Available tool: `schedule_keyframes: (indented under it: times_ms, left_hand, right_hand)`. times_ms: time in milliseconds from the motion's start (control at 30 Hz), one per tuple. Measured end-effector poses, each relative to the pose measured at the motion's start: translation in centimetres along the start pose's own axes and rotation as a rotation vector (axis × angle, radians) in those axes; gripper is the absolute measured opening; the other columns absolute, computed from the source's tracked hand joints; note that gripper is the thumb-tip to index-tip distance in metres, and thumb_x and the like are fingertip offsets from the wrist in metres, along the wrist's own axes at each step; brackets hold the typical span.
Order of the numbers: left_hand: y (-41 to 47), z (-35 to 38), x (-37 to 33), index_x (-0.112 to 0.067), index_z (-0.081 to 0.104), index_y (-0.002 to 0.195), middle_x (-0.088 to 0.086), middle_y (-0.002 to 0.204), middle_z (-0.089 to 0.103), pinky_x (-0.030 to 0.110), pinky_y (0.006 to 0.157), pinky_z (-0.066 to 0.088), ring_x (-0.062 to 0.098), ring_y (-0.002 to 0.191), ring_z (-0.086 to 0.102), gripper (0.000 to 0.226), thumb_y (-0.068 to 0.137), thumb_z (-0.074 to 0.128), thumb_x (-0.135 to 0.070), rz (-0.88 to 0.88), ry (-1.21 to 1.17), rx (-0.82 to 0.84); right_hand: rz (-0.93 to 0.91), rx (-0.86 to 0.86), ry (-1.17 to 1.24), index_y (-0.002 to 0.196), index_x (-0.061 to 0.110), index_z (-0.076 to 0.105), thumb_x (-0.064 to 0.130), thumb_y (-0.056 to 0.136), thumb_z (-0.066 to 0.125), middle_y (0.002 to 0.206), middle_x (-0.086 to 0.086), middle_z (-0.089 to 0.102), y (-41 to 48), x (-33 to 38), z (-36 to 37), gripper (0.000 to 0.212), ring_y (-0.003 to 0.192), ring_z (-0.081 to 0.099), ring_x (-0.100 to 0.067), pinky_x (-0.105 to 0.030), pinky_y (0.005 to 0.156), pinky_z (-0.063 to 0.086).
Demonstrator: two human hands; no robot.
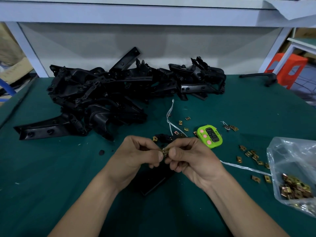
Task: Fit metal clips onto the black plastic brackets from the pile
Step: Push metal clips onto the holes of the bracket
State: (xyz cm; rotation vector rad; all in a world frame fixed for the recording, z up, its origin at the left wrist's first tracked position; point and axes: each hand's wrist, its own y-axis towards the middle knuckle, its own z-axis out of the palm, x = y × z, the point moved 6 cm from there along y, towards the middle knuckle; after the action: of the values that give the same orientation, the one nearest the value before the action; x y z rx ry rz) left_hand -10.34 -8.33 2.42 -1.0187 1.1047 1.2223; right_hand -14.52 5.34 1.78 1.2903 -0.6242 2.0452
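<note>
At lower centre of the frame, the left hand [136, 156] and right hand [189, 156] meet, both pinching a small brass clip [165, 152] between thumbs and fingertips; whether it is one clip or several stuck together is hard to tell. A black bracket [153, 183] lies on the table right under the hands, with no clip showing on it. Across the upper middle the pile of brackets [102, 93] looks large, so most of the job seems left. Loose clips [249, 153] lie scattered at right, with more in a clear bag [294, 168] at lower right. A green mat [51, 168] covers the table, with a green timer [209, 135] and white string [170, 115] on it. Behind it stands a white shelf frame [119, 12], with an orange stool [289, 65] at upper right.
</note>
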Motion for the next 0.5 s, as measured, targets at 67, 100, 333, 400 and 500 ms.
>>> schedule_keyframes:
  times_ms: [67, 100, 333, 400, 500]
  left_hand:
    - [0.02, -0.26, 0.01, -0.011, 0.076, 0.065, 0.006, 0.06, 0.063, 0.02, 0.059, 0.046, 0.012, 0.06, 0.056, 0.014, 0.06, 0.084, -0.022, 0.013, 0.022, -0.014]
    - [0.05, -0.45, 0.06, -0.01, 0.077, 0.069, 0.007, 0.064, 0.065, 0.02, 0.062, 0.048, 0.012, 0.063, 0.058, 0.018, 0.059, 0.085, -0.022, 0.021, 0.03, -0.039]
    - [0.14, -0.82, 0.11, -0.011, 0.08, 0.078, 0.004, 0.07, 0.07, 0.018, 0.064, 0.051, 0.009, 0.068, 0.063, 0.025, 0.055, 0.087, -0.019, 0.047, 0.043, -0.077]
    - [0.1, -0.67, 0.0, -0.015, 0.078, 0.074, 0.0, 0.065, 0.066, 0.016, 0.062, 0.048, 0.006, 0.064, 0.06, 0.021, 0.054, 0.084, -0.019, 0.058, 0.046, -0.047]
    - [0.08, -0.7, 0.0, -0.015, 0.077, 0.071, 0.001, 0.063, 0.065, 0.017, 0.06, 0.047, 0.008, 0.061, 0.058, 0.019, 0.053, 0.083, -0.019, 0.058, 0.033, -0.057]
  right_hand:
    - [0.008, 0.003, 0.009, 0.078, 0.009, 0.08, 0.036, 0.049, 0.099, 0.065, -0.013, 0.07, 0.06, -0.17, -0.01, 0.044, 0.048, 0.064, -0.015, -0.018, 0.044, 0.047]
    - [0.005, 0.003, -0.001, 0.078, 0.008, 0.08, 0.036, 0.05, 0.098, 0.065, -0.013, 0.07, 0.1, -0.15, -0.06, 0.043, 0.049, 0.065, -0.015, -0.018, 0.044, 0.048]
    - [0.0, 0.019, -0.018, 0.08, 0.008, 0.08, 0.035, 0.055, 0.096, 0.066, -0.014, 0.071, -0.01, -0.06, -0.08, 0.04, 0.05, 0.066, -0.015, -0.018, 0.044, 0.049]
    - [0.019, 0.033, 0.008, 0.08, 0.01, 0.08, 0.035, 0.055, 0.096, 0.066, -0.013, 0.071, -0.08, -0.34, 0.21, 0.039, 0.05, 0.066, -0.014, -0.018, 0.044, 0.049]
    - [0.04, 0.021, 0.055, 0.079, 0.011, 0.08, 0.029, 0.059, 0.093, 0.065, -0.012, 0.071, -0.06, -0.73, 0.58, 0.03, 0.049, 0.065, -0.013, -0.017, 0.046, 0.048]
